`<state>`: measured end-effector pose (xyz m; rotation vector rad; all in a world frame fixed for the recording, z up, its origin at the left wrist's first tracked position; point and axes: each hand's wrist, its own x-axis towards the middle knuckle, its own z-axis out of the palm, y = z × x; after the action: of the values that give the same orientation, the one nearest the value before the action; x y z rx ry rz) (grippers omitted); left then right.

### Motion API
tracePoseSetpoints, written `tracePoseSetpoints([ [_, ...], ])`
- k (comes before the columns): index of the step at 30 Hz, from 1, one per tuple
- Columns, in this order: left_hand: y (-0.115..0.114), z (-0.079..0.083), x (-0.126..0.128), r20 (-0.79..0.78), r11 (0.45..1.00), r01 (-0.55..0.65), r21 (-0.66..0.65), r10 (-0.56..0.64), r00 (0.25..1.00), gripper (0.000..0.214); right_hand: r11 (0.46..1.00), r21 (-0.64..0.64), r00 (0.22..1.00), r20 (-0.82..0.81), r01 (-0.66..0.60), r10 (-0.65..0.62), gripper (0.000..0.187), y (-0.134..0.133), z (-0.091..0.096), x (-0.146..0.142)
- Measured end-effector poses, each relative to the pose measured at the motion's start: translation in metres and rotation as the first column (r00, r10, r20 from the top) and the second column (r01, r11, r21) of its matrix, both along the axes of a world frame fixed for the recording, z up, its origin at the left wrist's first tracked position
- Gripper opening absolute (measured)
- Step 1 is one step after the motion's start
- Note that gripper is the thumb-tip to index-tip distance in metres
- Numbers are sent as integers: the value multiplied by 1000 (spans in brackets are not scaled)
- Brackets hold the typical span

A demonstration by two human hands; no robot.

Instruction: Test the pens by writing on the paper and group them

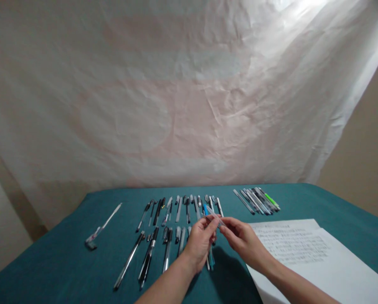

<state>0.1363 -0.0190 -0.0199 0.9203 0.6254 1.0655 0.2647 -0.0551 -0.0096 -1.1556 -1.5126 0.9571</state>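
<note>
My left hand [200,242] and my right hand [244,240] meet over the front part of the table, both with fingers pinched together. Between them is a slim translucent pen [214,215], tilted, its far end pointing up and to the left. Left thumb and forefinger grip its middle, while the right fingertips close on its near end. A blue-tipped pen [205,208] shows just behind the fingers. Below my left hand, some teal pens [211,259] lie partly hidden.
Two rows of pens and caps, including a black pen [148,258], lie across the green cloth [62,253]. A bundle of pens [258,200] rests at the back right. Handwritten paper sheets [341,270] lie at right, a white stick-like item [108,221] at left.
</note>
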Motion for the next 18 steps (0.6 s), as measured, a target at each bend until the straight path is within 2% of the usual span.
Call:
tracePoseSetpoints([
  [5, 6, 6, -4, 155, 993, -37, -113, 54, 986, 31, 997, -54, 995, -90, -53, 48, 30, -1, 6, -1],
  [8, 23, 15, -18, 246, 977, -140, -161, 177, 953, 25, 994, -102, 994, -98, -50, 40, 31, 0, 10, 3],
  [11, 42, 22, -35, 307, 939, -276, -205, 329, 893, 7, 992, -124, 997, -81, -24, 14, 34, 3, 16, 13],
  [14, 51, 20, -42, 313, 902, -339, -267, 414, 855, 13, 996, -84, 1000, -12, 16, -17, 35, 6, 24, 24],
  [18, 47, 12, -33, 292, 876, -351, -331, 448, 845, 22, 996, 11, 991, 102, 85, -86, 33, 7, 30, 34],
])
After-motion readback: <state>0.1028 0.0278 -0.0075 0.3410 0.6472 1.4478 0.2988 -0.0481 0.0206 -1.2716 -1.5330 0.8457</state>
